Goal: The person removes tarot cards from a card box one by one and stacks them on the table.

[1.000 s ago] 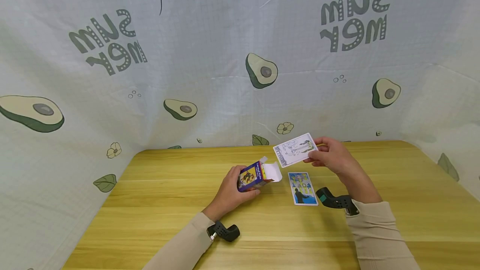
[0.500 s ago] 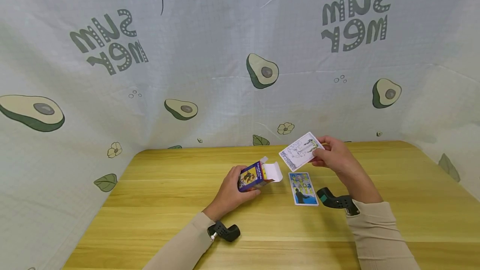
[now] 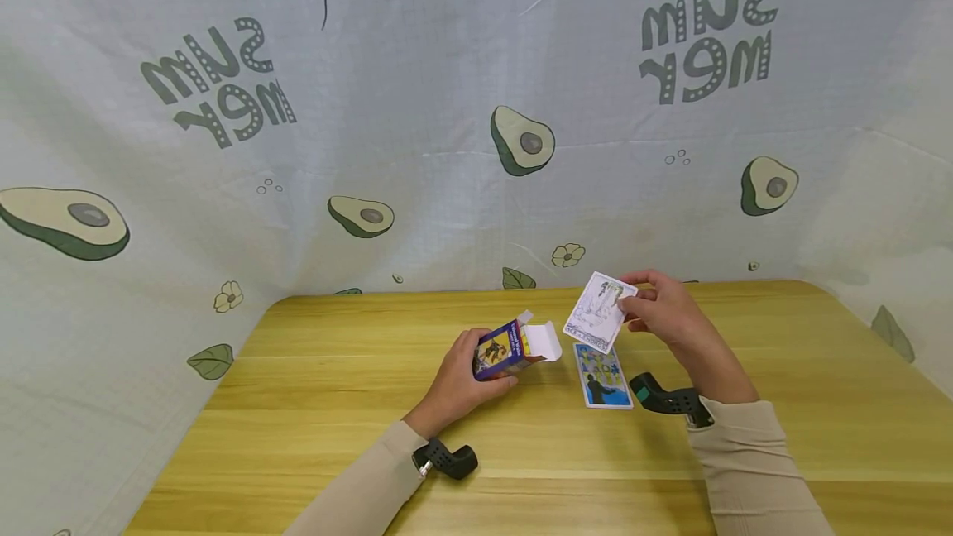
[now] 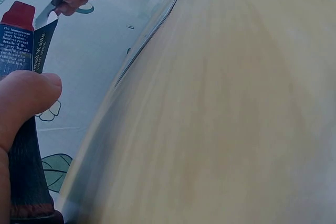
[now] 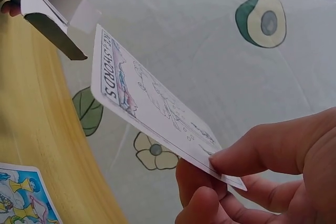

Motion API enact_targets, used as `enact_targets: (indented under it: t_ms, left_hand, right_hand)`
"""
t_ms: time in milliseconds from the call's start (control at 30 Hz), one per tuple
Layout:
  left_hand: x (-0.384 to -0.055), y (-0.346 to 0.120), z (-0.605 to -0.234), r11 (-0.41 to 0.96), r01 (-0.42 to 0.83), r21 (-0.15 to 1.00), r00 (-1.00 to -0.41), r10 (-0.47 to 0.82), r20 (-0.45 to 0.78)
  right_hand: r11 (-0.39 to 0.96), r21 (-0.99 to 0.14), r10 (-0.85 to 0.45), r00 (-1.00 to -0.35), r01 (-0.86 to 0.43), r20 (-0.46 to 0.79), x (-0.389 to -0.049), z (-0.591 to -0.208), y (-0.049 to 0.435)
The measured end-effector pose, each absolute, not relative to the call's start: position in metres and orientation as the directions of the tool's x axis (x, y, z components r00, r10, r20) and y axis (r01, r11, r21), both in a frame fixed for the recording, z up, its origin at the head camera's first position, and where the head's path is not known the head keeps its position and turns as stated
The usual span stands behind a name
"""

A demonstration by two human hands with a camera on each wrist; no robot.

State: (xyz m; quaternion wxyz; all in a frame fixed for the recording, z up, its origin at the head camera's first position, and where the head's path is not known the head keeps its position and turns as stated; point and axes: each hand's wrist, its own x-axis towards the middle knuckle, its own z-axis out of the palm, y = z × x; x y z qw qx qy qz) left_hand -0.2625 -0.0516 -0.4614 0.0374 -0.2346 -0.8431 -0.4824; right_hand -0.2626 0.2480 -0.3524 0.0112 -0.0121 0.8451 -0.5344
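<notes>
My left hand (image 3: 459,376) grips a purple tarot card box (image 3: 500,349) with a picture on its front. The box's end flap (image 3: 545,342) stands open toward the right. In the right wrist view, a pale tarot card (image 5: 152,100) lettered with "SWORDS" sits between the thumb and fingers of my right hand (image 5: 268,166). That card is held above the table, tilted, just beyond a blue tarot card (image 3: 604,379) lying face up. In the head view the raised card overlaps the lying card's far edge.
The wooden table (image 3: 335,404) ends at a hanging white cloth (image 3: 432,64) printed with avocados and letters. Each wrist carries a black camera mount, the left one (image 3: 450,461) low over the table.
My right hand has swung the pale card from pointing left toward the box to pointing down at the lying card. My left hand and the box stay nearly still.
</notes>
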Motion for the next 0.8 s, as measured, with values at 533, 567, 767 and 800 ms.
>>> enact_targets:
  t_ms: [533,567,767,800]
  left_hand:
    - [-0.263,-0.052,-0.460,0.426,0.425,0.799,-0.890,0.358,0.283]
    - [-0.263,-0.052,-0.460,0.427,0.424,0.799,-0.890,0.358,0.281]
    - [-0.263,-0.052,-0.461,0.430,0.422,0.798,-0.892,0.357,0.278]
    - [-0.264,-0.052,-0.462,0.430,0.421,0.799,-0.892,0.357,0.278]
  right_hand:
    - [0.475,-0.880,-0.044,-0.999,0.003,-0.027,-0.262,-0.363,0.257]
    - [0.475,-0.880,-0.045,-0.999,0.005,-0.030,-0.262,-0.364,0.257]
    - [0.462,-0.887,-0.058,-0.998,0.005,-0.036,-0.264,-0.373,0.259]
    - [0.461,-0.887,-0.062,-0.997,0.005,-0.038,-0.265,-0.374,0.259]
